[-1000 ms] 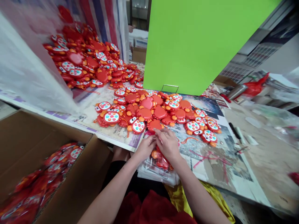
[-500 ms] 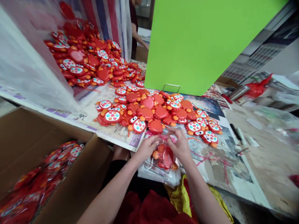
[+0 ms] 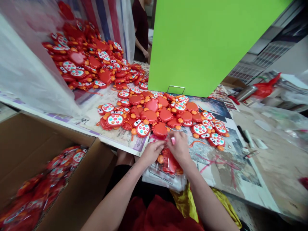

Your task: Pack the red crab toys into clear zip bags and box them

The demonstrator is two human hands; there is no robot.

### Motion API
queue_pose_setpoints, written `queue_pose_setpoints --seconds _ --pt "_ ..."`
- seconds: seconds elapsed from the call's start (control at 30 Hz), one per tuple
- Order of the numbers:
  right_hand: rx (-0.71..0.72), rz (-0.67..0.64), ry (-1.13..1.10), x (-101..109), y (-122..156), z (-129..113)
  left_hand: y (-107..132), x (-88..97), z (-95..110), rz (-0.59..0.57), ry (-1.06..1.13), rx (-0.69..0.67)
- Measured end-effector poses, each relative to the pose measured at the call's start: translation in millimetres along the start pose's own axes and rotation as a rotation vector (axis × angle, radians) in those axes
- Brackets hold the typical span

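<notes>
My left hand [image 3: 151,152] and my right hand [image 3: 179,147] meet at the near table edge, both pinching the top of a clear plastic bag [image 3: 168,173] that holds a red crab-shaped toy [image 3: 169,163]. The bag rests on a stack of flat clear bags. Just beyond my fingers lies a spread of loose red crab toys [image 3: 154,115], some face up with coloured buttons, some face down. A bigger heap of the same toys [image 3: 89,61] rises at the back left.
An open cardboard box [image 3: 79,189] at the lower left holds bagged crab toys. A green board [image 3: 202,45] stands behind the spread. Pens [image 3: 243,134] lie on the table's right side. Another person [image 3: 141,29] stands at the back.
My right hand moved left and closed in on my left hand at the bag's top after having spread apart. The person at the back stepped further into view.
</notes>
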State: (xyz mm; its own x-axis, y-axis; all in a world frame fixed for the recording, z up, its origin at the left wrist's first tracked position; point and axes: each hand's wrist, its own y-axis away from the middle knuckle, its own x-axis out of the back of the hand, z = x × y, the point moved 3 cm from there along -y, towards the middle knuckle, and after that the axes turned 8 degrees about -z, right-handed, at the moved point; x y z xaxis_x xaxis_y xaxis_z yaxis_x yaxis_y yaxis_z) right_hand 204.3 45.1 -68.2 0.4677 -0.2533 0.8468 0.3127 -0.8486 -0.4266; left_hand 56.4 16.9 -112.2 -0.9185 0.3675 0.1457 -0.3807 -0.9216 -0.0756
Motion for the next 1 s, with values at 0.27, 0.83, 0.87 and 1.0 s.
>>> queue_pose_setpoints --seconds 0.27,0.83,0.87,1.0 --pt "-0.262 0.103 -0.076 49 50 88 -3 -2.3 -10 0.023 0.122 0.061" --pt "0.038 -0.087 0.147 8 10 -5 -3 -1.4 0 0.000 -0.008 -0.005" --pt "-0.005 -0.074 0.171 11 14 5 -3 -1.8 -1 -0.006 0.014 0.008" --pt "-0.305 -0.034 0.351 33 50 72 -2 -2.2 -5 0.010 0.094 0.074"
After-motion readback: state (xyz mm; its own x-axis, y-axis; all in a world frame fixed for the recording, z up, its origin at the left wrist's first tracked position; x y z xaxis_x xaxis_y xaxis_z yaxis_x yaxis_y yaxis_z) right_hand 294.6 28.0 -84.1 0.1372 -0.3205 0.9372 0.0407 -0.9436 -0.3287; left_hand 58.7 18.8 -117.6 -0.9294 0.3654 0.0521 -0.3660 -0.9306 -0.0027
